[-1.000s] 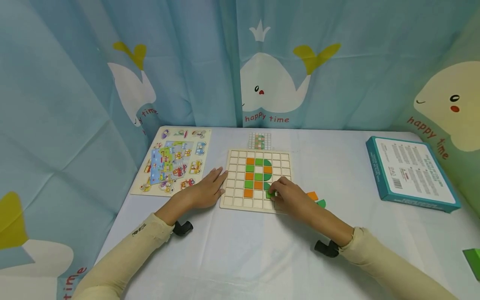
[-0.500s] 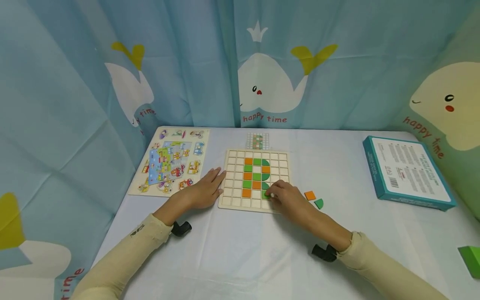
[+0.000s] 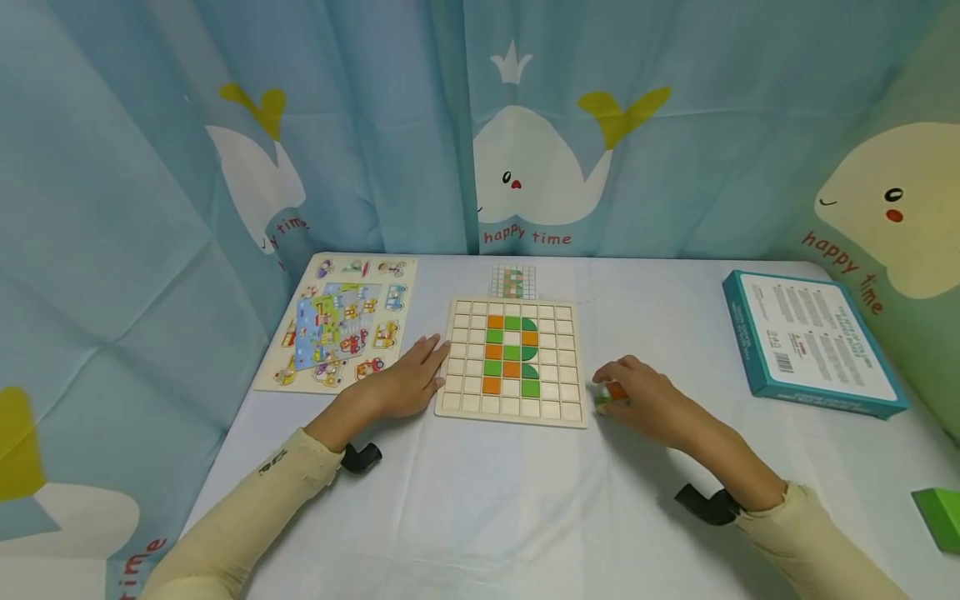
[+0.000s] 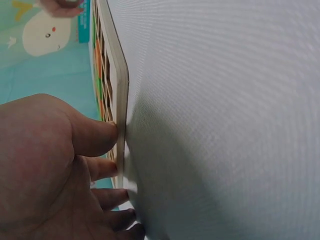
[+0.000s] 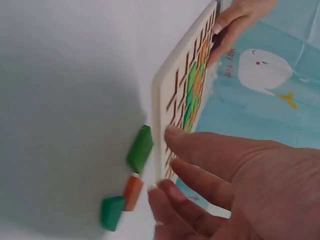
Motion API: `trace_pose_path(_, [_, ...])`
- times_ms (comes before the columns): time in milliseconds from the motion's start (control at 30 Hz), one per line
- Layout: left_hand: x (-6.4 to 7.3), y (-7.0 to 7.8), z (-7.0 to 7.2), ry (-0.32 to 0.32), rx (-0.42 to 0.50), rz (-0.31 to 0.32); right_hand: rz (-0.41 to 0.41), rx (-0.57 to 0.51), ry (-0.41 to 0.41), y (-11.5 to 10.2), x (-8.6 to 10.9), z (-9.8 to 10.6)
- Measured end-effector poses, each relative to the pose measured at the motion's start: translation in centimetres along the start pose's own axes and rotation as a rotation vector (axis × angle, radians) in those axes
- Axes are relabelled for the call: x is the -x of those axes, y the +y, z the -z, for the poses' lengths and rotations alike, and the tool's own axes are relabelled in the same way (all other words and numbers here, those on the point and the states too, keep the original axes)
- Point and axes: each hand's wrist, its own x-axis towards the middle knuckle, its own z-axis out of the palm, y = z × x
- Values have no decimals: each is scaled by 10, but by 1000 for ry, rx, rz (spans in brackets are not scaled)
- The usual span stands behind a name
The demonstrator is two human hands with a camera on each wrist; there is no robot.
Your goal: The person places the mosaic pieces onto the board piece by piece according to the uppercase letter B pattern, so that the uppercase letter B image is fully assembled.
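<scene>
A wooden grid board (image 3: pixel 558 410) lies mid-table, with orange and green tiles filling some of its cells in a pattern like the letter R. My left hand (image 3: pixel 405 385) rests at the board's left side, thumb and fingertips against its edge, fingers fairly straight. Off the board's right side, my right hand (image 3: pixel 651 402) hovers over loose pieces with its fingers slightly bent and apart. Below those fingers, the right wrist view shows a green tile (image 5: pixel 140 150), an orange tile (image 5: pixel 133 192) and a darker green tile (image 5: pixel 112 213) on the cloth. Part of these is hidden by the hand in the head view.
Behind the board lies a small pattern card (image 3: pixel 514 282). A picture puzzle board (image 3: pixel 401 271) with a blue picture sheet (image 3: pixel 306 337) on it is at the left. At the right sit a teal box (image 3: pixel 817 342) and a green block (image 3: pixel 939 517). Curtains (image 3: pixel 375 167) close off the back.
My right hand has let go of a green square tile, which now sits in a cell at the pattern's lower right, and moved right to the loose tiles. The left hand stays put.
</scene>
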Motion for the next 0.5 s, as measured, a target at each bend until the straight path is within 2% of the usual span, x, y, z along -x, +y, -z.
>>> trace_pose_path(167, [0, -1, 0, 3, 4, -3, 18, 4, -26, 7, 10, -11])
trace_pose_path(367, [1, 0, 1, -2, 18, 0, 51, -32, 43, 12, 16, -21])
trace_pose_path(500, [0, -1, 1, -2, 24, 5, 68, -14, 75, 14, 17, -23])
